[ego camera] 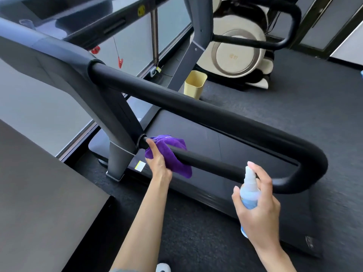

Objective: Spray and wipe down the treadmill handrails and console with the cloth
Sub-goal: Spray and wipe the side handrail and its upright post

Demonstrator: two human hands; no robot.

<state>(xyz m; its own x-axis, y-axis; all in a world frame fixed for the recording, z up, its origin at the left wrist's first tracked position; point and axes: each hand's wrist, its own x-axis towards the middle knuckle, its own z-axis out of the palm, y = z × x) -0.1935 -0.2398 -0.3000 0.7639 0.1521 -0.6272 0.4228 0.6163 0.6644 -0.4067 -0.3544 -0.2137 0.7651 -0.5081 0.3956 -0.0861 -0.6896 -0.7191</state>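
While the left hand (159,163) presses a purple cloth (172,156) against the lower bar (212,165) of the treadmill's black handrail, just below centre of the frame, its fingers curl round the cloth and its thumb points up along the bar toward the grey upright (117,122). The cloth wraps the bar close to where it joins that upright, and a corner hangs down below the hand. At lower right, the right hand (257,205) grips a small pale blue spray bottle (249,193), fingers closed round its body and the forefinger resting on top of the white nozzle, which points toward the lower bar. The handrail's thicker upper bar (196,107) runs from centre left to a rounded bend (314,163) at right, where it loops back into the lower bar. The dark running belt (196,130) lies beneath. The console (88,18) sits at upper left, blurred. A pale yellow bin (194,83) stands on the dark floor above centre, with a cream exercise machine (239,52) behind it at upper right.
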